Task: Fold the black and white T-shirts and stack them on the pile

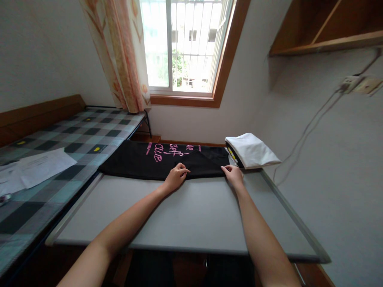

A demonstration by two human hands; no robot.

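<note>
A black T-shirt with pink lettering lies folded into a long strip across the far side of the white board-like tabletop. My left hand is closed in a pinch on its near edge, around the middle. Toward the right end, my right hand pinches the same edge, thumb and forefinger together on the black cloth. Just beyond the right hand sits a folded white cloth, with dark and yellow material showing under its left side.
On the left, a bed with a checked cover runs alongside the table, with papers on it. A wall with hanging cables borders the right. Ahead are a barred window and a curtain; a wooden shelf hangs upper right.
</note>
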